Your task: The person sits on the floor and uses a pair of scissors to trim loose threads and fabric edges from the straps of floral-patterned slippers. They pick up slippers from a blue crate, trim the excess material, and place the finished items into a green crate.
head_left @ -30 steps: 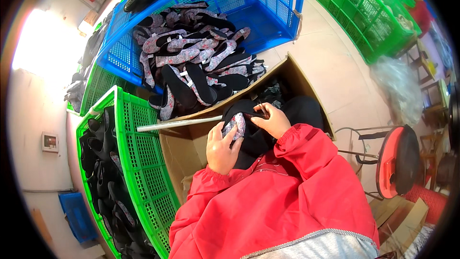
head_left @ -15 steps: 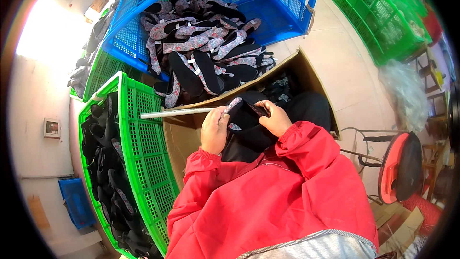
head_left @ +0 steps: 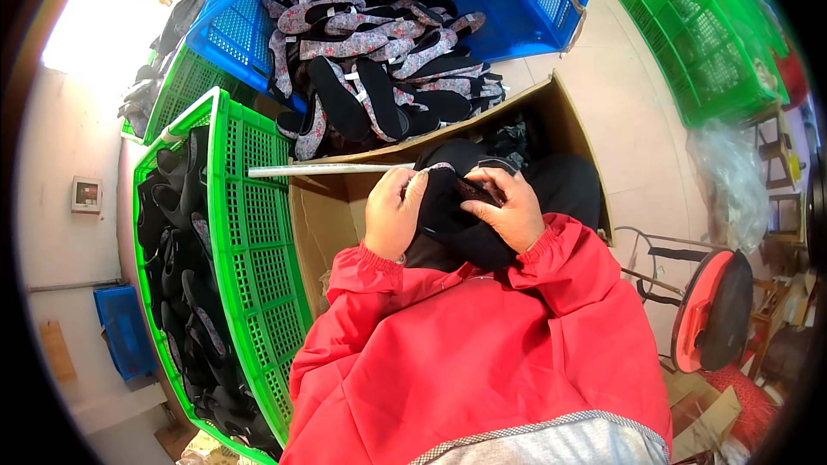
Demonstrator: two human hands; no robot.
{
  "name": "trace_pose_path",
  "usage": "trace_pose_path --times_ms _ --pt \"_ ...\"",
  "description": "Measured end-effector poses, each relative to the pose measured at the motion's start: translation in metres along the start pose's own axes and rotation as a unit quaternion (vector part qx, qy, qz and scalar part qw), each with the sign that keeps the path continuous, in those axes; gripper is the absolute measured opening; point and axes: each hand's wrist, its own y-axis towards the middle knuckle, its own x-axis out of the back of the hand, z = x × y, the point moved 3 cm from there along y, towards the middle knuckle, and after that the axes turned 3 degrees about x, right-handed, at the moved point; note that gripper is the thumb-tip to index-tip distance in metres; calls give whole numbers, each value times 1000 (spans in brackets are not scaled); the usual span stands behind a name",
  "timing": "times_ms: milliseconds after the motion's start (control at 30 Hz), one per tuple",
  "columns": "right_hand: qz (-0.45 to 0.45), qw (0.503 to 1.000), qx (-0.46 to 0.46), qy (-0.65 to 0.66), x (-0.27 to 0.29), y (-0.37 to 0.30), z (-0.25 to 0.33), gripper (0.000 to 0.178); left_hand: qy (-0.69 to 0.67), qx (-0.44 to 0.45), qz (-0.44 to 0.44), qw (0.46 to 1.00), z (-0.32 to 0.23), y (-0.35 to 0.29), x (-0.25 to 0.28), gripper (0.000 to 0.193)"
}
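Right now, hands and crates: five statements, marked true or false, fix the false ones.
1. The left hand and right hand both hold the black item. True.
2. The blue crate is empty. False: patterned slippers lie in the blue crate.
3. The near green crate on the left holds dark slippers. True.
4. Both sleeves are green. False: the sleeves are red.
5. The stool stands left of the cardboard box. False: the stool is right of the cardboard box.
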Motion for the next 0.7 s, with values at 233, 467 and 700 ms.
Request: trace_pose_path --times_ms 233,467,700 --pt "7 1000 26 10 -13 15 -5 37 -1 25 2 1000 -1 3 -3 24" --pt "-22 999 50 -2 -24 19 -10 17 22 41 19 999 0 8 0 24" --pt "-184 958 56 214 -8 16 -12 7 -29 47 38 998 7 4 3 23"
